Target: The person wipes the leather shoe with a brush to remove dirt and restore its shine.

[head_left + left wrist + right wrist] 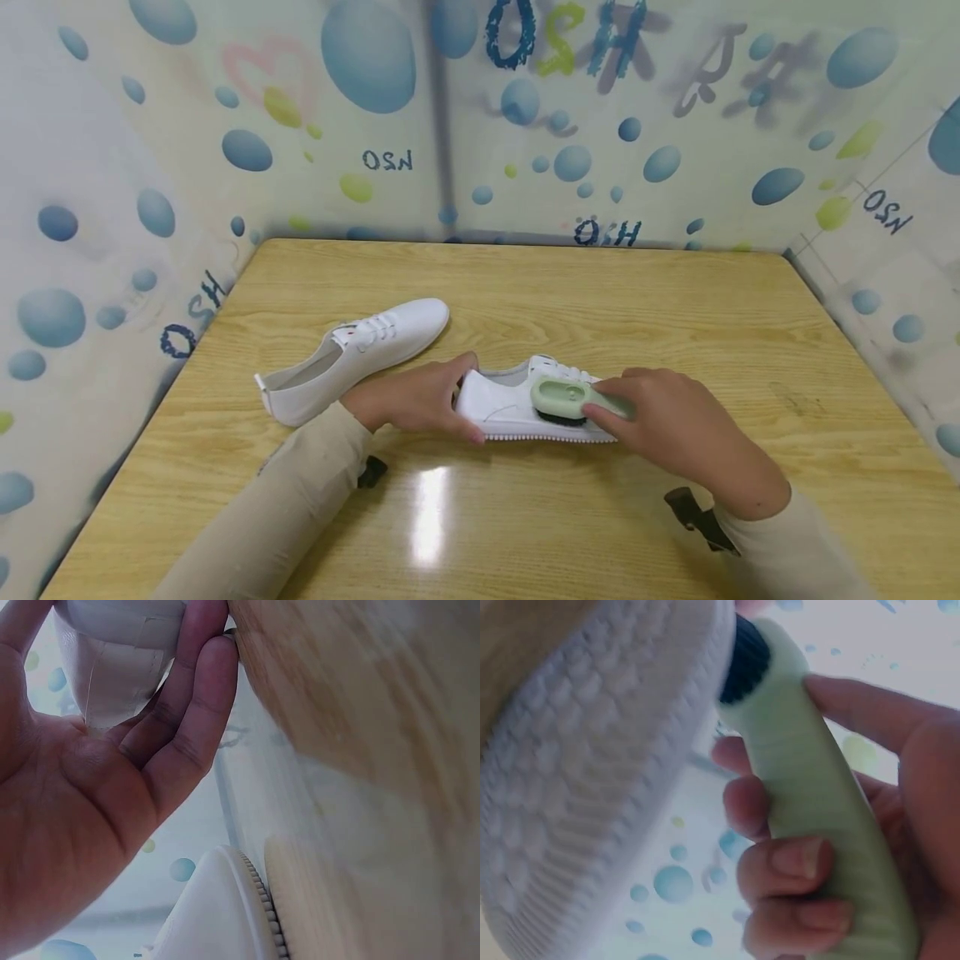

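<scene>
My left hand (423,396) grips the heel of a white lace-up shoe (495,404), thumb on the near side and fingers round the far side. In the left wrist view the heel (120,667) sits between thumb and fingers. My right hand (675,425) holds a pale green brush (558,396) by its handle, the fingers curled round it in the right wrist view. Dark bristles (746,660) meet the shoe's side, just above the sole. The shoe's textured sole (577,772) faces the right wrist camera. Part of the toe is hidden behind my right hand.
The other white shoe (405,329) stands behind and left of my left hand, toe pointing to the far right. Both lie over a wood-grain table (600,292). Patterned walls (480,125) rise at the table's back and sides.
</scene>
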The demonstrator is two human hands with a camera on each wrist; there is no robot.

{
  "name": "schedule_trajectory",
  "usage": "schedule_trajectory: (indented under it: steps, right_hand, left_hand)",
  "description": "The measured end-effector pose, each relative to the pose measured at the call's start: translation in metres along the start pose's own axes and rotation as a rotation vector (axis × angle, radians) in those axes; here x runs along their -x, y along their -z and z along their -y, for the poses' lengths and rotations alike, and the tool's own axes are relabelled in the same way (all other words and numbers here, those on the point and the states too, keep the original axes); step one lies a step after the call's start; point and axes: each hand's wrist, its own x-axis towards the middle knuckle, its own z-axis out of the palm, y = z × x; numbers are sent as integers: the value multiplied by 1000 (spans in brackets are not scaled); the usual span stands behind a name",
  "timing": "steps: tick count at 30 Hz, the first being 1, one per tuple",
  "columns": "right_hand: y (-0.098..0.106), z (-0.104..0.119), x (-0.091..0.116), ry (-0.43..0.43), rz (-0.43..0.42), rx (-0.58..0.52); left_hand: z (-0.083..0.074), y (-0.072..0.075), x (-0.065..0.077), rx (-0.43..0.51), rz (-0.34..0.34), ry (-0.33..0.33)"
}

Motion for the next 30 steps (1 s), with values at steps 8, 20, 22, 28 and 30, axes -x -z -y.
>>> schedule_trajectory:
  steps: [8,20,22,28,30]
  right_hand:
    - [6,-4,1,3,110,-11]
    - [-7,3,-5,57,75,-7]
    - [-5,0,-4,54,91,-4]
    - [2,-7,-1,43,113,-37]
    - [1,-7,-1,45,112,-52]
  left_hand:
    - [2,0,0,5,2,1]
    - [2,1,1,15,1,2]
    - [2,1,1,11,-1,-1]
    - [2,0,0,-6,-3,-20]
    - [3,1,1,-14,-3,-22]
